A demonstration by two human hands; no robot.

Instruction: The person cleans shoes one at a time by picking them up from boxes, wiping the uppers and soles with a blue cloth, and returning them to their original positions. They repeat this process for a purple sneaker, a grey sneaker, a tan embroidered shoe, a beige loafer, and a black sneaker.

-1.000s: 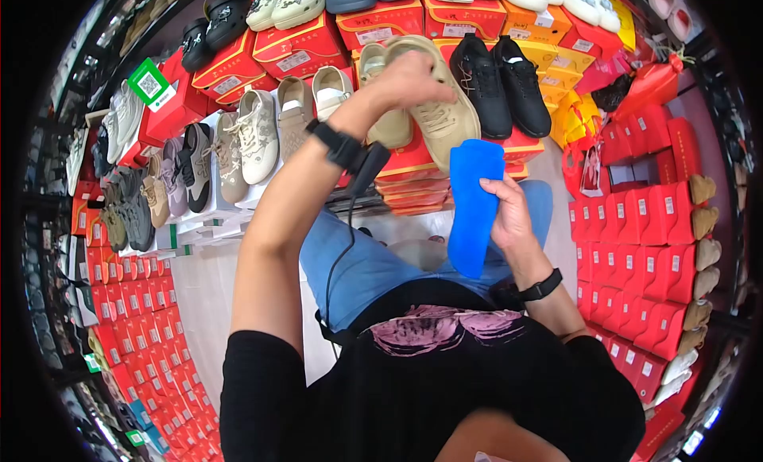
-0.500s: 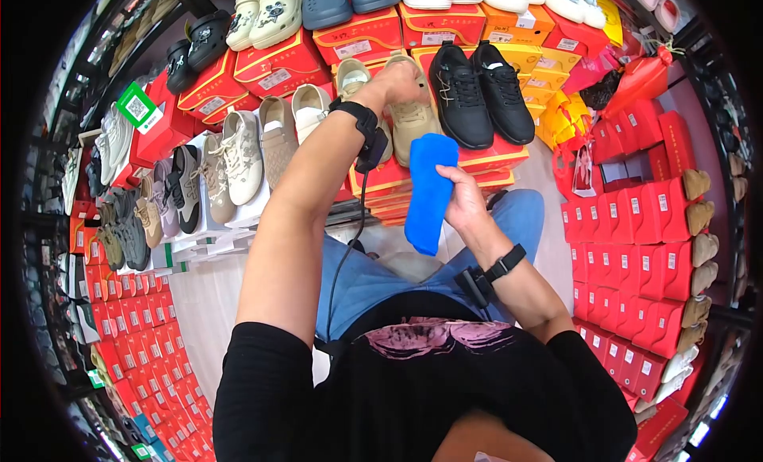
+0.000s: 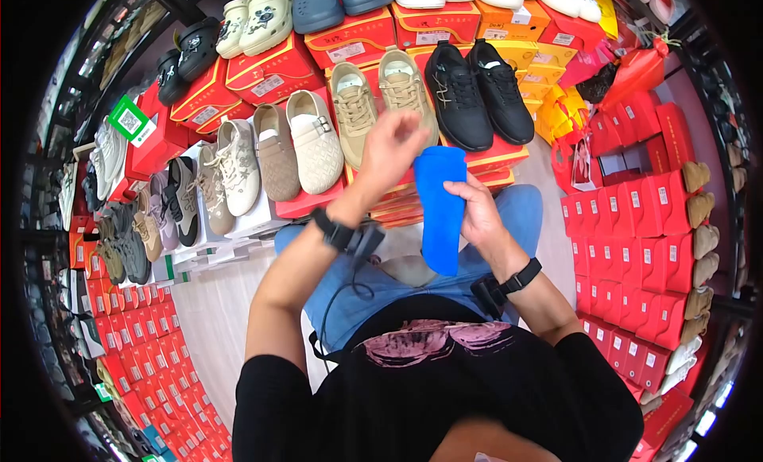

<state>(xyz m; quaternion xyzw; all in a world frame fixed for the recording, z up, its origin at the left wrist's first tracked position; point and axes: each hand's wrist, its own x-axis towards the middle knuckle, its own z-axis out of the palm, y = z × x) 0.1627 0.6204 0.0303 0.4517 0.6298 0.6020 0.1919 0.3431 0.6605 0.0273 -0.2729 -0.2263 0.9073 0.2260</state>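
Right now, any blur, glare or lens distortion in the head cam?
Head view: strong fisheye, black vignette at the corners, red boxes bowing at the edges; left hand smeared by motion; right hand and blue insole sharp; lighting even, no strong glare.

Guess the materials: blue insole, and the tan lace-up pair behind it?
Blue insole, held in the right hand: probably foam. It is matte, even in colour, thin, with no sheen. Tan lace-up pair: matte upper, textile or suede-like, with matching laces; too small to tell which.
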